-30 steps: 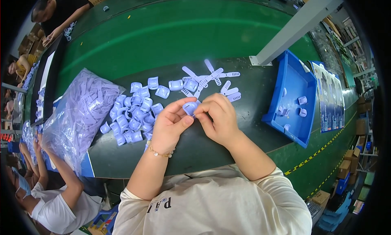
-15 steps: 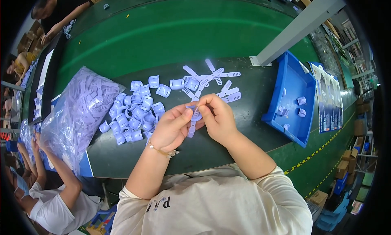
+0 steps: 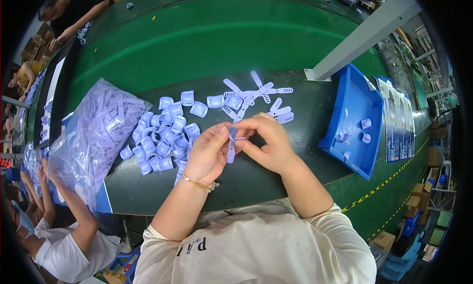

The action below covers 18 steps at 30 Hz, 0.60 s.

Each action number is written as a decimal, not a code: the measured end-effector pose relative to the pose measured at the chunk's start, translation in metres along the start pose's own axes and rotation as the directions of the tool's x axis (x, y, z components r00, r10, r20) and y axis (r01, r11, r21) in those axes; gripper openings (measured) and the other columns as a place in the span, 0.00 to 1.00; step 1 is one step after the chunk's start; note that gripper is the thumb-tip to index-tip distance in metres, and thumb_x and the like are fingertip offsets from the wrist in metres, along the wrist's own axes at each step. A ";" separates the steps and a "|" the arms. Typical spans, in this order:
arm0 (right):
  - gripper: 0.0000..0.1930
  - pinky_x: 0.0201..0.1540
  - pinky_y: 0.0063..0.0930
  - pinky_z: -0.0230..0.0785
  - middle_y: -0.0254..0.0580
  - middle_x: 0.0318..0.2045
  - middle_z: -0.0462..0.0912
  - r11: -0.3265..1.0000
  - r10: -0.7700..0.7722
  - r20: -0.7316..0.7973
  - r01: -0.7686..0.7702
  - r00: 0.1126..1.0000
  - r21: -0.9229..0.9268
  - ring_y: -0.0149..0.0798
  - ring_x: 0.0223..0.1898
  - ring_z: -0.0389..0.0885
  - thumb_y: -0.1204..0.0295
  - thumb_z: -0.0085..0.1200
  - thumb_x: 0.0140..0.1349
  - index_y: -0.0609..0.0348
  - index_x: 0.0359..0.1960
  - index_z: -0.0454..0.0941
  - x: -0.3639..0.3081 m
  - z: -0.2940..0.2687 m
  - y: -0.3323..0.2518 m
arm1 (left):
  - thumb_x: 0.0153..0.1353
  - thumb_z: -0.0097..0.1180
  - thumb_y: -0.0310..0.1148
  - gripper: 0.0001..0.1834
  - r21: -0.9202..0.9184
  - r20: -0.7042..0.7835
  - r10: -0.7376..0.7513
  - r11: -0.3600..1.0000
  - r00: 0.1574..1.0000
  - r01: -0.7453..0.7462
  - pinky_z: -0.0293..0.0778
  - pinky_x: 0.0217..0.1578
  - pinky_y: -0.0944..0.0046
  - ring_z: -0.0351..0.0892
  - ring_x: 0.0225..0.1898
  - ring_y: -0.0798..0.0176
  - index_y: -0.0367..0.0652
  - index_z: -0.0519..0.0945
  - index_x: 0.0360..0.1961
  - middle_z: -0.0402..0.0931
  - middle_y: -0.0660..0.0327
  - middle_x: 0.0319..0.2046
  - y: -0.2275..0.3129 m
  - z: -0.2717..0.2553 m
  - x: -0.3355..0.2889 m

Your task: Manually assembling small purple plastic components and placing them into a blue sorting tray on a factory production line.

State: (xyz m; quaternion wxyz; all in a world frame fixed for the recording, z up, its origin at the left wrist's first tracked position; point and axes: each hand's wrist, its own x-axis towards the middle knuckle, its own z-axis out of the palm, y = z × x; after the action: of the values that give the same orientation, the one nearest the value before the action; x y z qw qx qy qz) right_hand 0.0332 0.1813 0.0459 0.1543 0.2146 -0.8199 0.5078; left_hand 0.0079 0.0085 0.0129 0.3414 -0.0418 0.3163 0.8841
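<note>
Between my two hands is a lavender plastic strap (image 3: 231,153) with a slotted end that points down toward me. My left hand (image 3: 208,153) pinches it from the left, thumb on top. From the right, my right hand (image 3: 268,139) grips its upper part with thumb and fingers, and a thin lavender edge sticks out there. The fingers partly hide how the pieces fit together. Left of my hands lies a heap of curved lavender pieces (image 3: 167,136). Beyond my fingers several flat slotted straps (image 3: 257,93) lie crossed on the dark table (image 3: 300,131).
A clear bag (image 3: 106,116) full of lavender straps lies at the left. On the right a blue bin (image 3: 342,97) holds a few curved pieces, beside a printed sheet (image 3: 396,121). A grey post (image 3: 362,35) rises behind it. Co-workers sit at the left (image 3: 74,244) and far left.
My right hand has turned, its thumb lower and its fingers flatter over the strap. The strap has shifted slightly up and left. My left hand keeps its pinch.
</note>
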 end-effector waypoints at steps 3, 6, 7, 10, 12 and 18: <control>0.14 0.33 0.22 0.66 0.35 0.29 0.77 0.959 0.159 -0.014 -0.151 0.987 0.241 0.31 0.31 0.75 0.81 0.59 0.53 0.58 0.42 0.74 -0.006 0.008 0.004 | 0.62 0.58 0.39 0.19 0.032 0.027 -0.007 0.999 1.000 0.006 0.74 0.46 0.64 0.78 0.43 0.66 0.35 0.74 0.47 0.78 0.58 0.41 0.000 0.006 -0.002; 0.14 0.32 0.23 0.65 0.35 0.28 0.77 0.937 0.216 -0.063 -0.188 0.974 0.293 0.32 0.29 0.74 0.82 0.59 0.52 0.57 0.41 0.74 -0.005 0.009 0.000 | 0.62 0.59 0.39 0.19 0.115 0.035 -0.015 0.993 0.999 0.011 0.73 0.45 0.68 0.77 0.42 0.68 0.35 0.74 0.47 0.78 0.60 0.41 0.002 0.003 -0.001; 0.13 0.32 0.24 0.65 0.36 0.29 0.76 0.987 0.109 -0.091 -0.097 0.990 0.129 0.32 0.28 0.73 0.82 0.58 0.53 0.57 0.39 0.74 -0.004 0.008 -0.002 | 0.62 0.59 0.39 0.19 0.154 0.051 -0.016 0.988 0.999 0.008 0.72 0.44 0.69 0.76 0.42 0.69 0.35 0.75 0.47 0.78 0.60 0.40 0.002 0.001 0.000; 0.12 0.30 0.25 0.63 0.37 0.29 0.77 0.981 0.117 -0.192 -0.083 0.974 0.178 0.33 0.29 0.74 0.84 0.57 0.52 0.56 0.36 0.72 -0.011 0.019 0.004 | 0.62 0.59 0.38 0.19 0.122 0.016 -0.033 0.992 0.999 0.031 0.71 0.44 0.70 0.76 0.40 0.69 0.35 0.74 0.47 0.78 0.60 0.40 0.001 0.002 -0.001; 0.12 0.29 0.25 0.64 0.38 0.30 0.76 0.998 -0.060 -0.194 0.059 0.979 -0.012 0.32 0.29 0.74 0.85 0.55 0.53 0.56 0.36 0.71 -0.009 0.016 0.005 | 0.62 0.59 0.38 0.19 0.119 0.020 -0.029 0.993 0.999 0.026 0.72 0.44 0.69 0.76 0.41 0.69 0.35 0.74 0.47 0.78 0.60 0.40 0.002 0.000 -0.003; 0.12 0.31 0.21 0.70 0.44 0.36 0.75 0.968 -0.225 -0.263 0.185 0.938 -0.169 0.30 0.30 0.75 0.89 0.49 0.56 0.58 0.37 0.67 -0.016 0.012 0.006 | 0.62 0.58 0.35 0.18 0.073 0.037 -0.077 0.995 0.996 0.074 0.73 0.47 0.67 0.78 0.42 0.67 0.34 0.74 0.48 0.79 0.60 0.41 0.003 0.014 -0.009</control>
State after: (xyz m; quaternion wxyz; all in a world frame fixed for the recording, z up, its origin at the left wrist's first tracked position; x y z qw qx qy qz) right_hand 0.0431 0.1760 0.0282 0.3357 0.2137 -0.7968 0.4547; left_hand 0.0151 0.0100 0.0278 0.3822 -0.0240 0.3392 0.8592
